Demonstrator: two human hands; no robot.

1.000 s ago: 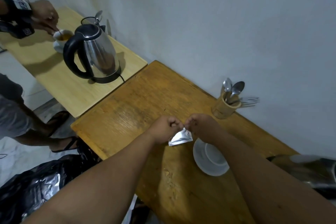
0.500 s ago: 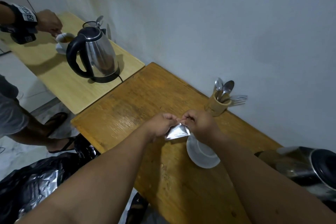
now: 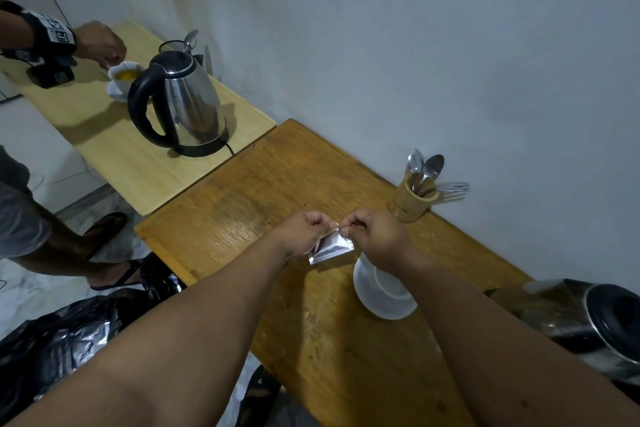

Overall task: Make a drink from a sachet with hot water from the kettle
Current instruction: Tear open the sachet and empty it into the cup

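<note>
A small silver sachet (image 3: pixel 331 247) hangs between my two hands above the brown wooden table (image 3: pixel 263 191). My left hand (image 3: pixel 304 230) pinches its top left edge, my right hand (image 3: pixel 375 236) pinches the top right edge, thumbs close together. Just below my right wrist stands a white cup on a white saucer (image 3: pixel 382 291), partly hidden by my forearm. A steel kettle with a black lid (image 3: pixel 595 326) sits at the table's right edge, cut off by the frame.
A wooden holder with spoons and a fork (image 3: pixel 414 198) stands against the wall. On the lighter table to the left are a second steel kettle (image 3: pixel 183 104) and a filled cup (image 3: pixel 124 74), with another person's hand (image 3: pixel 98 43) at it. Black plastic bags (image 3: pixel 69 333) lie on the floor.
My hands with the sachet stay at about the same spot over the table; the fingers have shifted on its top edge. The other person's hand stays at their cup.
</note>
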